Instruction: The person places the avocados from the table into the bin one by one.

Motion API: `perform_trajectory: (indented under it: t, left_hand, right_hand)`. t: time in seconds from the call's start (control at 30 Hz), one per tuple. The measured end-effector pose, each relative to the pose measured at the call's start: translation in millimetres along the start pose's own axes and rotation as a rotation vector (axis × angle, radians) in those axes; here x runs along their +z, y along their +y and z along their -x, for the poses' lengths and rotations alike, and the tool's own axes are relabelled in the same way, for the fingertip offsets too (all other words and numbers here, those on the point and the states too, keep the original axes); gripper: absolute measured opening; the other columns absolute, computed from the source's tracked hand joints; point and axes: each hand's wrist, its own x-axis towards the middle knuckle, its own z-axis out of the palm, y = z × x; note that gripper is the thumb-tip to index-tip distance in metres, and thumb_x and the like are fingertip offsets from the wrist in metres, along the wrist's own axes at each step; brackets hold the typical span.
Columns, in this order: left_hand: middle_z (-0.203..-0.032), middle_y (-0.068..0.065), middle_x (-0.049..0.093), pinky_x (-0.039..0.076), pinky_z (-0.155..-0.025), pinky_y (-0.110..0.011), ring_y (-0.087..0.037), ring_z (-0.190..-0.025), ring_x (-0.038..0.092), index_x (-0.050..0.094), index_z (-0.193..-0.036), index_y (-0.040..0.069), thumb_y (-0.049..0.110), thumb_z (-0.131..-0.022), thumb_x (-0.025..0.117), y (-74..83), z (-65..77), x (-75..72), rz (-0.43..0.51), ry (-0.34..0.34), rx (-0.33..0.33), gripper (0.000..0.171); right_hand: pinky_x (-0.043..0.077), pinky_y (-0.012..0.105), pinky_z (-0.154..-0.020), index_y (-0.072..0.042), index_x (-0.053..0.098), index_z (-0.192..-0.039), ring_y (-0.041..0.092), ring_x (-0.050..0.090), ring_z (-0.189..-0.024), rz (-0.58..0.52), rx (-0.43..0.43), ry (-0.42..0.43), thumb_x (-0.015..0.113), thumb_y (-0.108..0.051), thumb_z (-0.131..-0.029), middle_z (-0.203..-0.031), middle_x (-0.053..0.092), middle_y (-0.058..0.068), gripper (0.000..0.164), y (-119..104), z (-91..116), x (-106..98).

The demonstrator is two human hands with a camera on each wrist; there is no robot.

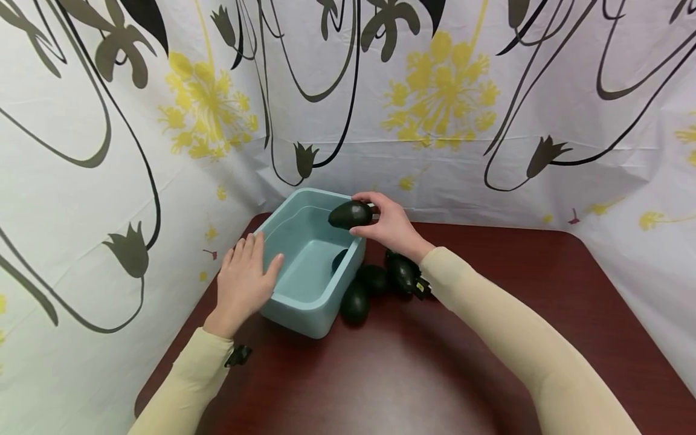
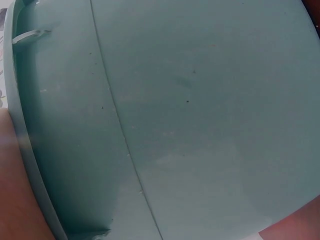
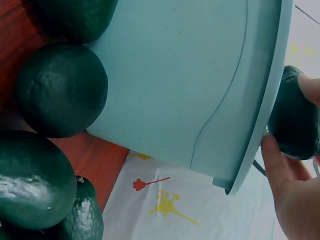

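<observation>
My right hand point(image 1: 393, 228) grips a dark green avocado point(image 1: 350, 215) by one end, over the right rim of a light blue plastic bin point(image 1: 304, 302). In the right wrist view, that avocado point(image 3: 295, 117) shows just past the bin's rim, with fingers around it. My left hand point(image 1: 244, 281) lies against the bin's left rim with straight fingers and thumb spread apart. Inside the bin, part of a dark avocado point(image 1: 339, 260) shows by the right wall. The left wrist view is mostly filled by the bin's side wall point(image 2: 200, 125).
Right of the bin, several more avocados point(image 1: 355, 302) sit close together on the dark red table point(image 1: 413, 368), partly under my right forearm. A white curtain point(image 1: 337, 121) with grey and yellow flowers hangs behind and to the left of the table.
</observation>
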Motion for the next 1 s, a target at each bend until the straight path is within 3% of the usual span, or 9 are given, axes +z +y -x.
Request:
perform_trajectory:
  t: [0.37,0.7,1.0]
  left_hand:
    - [-0.161,-0.025,0.026,0.014,-0.118,-0.059,-0.043,-0.148,0.022,0.024,-0.158,0.000,0.058,-0.104,0.035,1.0,0.2,-1.0,0.003,0.006,0.005,0.081]
    - [-0.160,-0.025,0.027,0.015,-0.117,-0.059,-0.043,-0.147,0.024,0.025,-0.158,0.000,0.058,-0.104,0.035,0.3,0.7,0.0,0.005,0.011,0.006,0.081]
    - [-0.160,-0.025,0.028,0.016,-0.117,-0.059,-0.042,-0.147,0.023,0.026,-0.158,-0.001,0.058,-0.104,0.036,1.3,1.8,-1.3,0.008,0.014,0.006,0.080]
  right_hand:
    - [0.054,0.036,-0.090,-0.040,0.058,-0.134,0.012,0.054,-0.110,0.107,-0.046,-0.006,0.086,-0.026,-0.082,-0.127,0.052,-0.009,0.061,0,-11,6]
    - [0.053,0.037,-0.087,-0.037,0.059,-0.136,0.014,0.054,-0.109,0.125,-0.072,0.000,0.087,-0.027,-0.081,-0.126,0.054,-0.007,0.062,5,-14,9]
    - [0.049,0.041,-0.095,-0.035,0.059,-0.137,0.014,0.053,-0.112,0.175,-0.067,-0.003,0.086,-0.028,-0.081,-0.127,0.054,-0.007,0.062,6,-14,12]
